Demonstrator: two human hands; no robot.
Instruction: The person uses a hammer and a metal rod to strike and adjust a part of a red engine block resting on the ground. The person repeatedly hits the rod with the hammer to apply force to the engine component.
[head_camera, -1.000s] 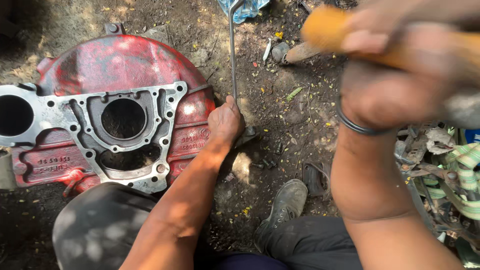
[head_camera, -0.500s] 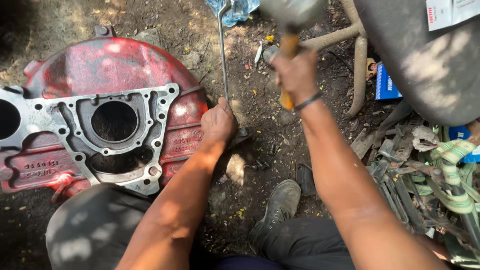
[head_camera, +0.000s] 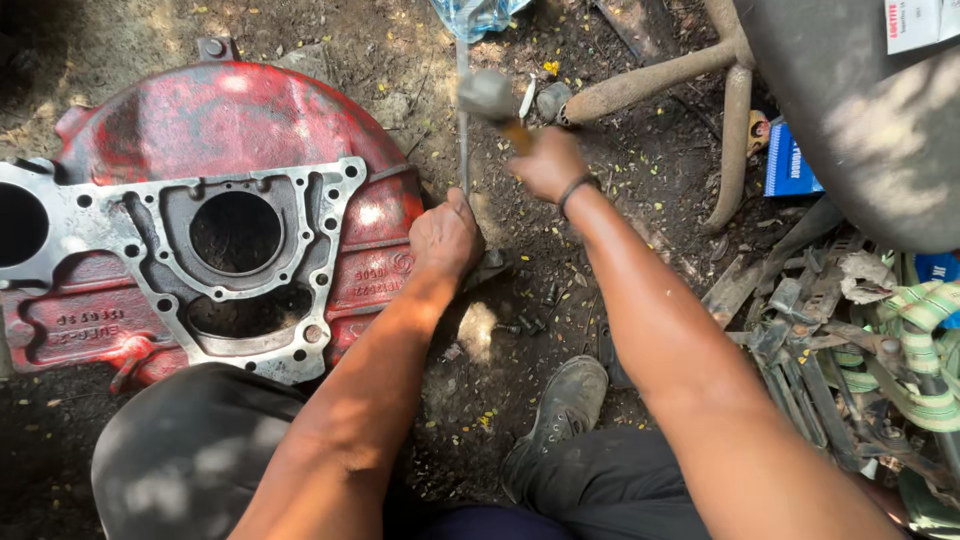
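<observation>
My left hand (head_camera: 445, 238) was closed around the lower part of a thin steel rod (head_camera: 462, 130), gripping it where it met the ground beside the red cast housing (head_camera: 250, 120). The rod stood up out of my fist and ran away from me toward a crumpled blue plastic bag (head_camera: 475, 15). My right hand (head_camera: 548, 163) was wrapped tight around the wooden handle of a hammer (head_camera: 492, 98), whose grey head sat blurred just beside the rod, above my left hand; I could not tell whether head and rod were touching. A dark band circled my right wrist.

The housing lay flat on the dirt to the left of my left hand, with a bare metal plate (head_camera: 200, 250) bolted across it, a round bore in the middle. Below my right forearm my worn boot (head_camera: 560, 410) rested on the soil. To the right of that arm lay a heap of scrap metal and green-and-white strap (head_camera: 920, 330), and beyond my right hand a rusty bent pipe (head_camera: 735, 110).
</observation>
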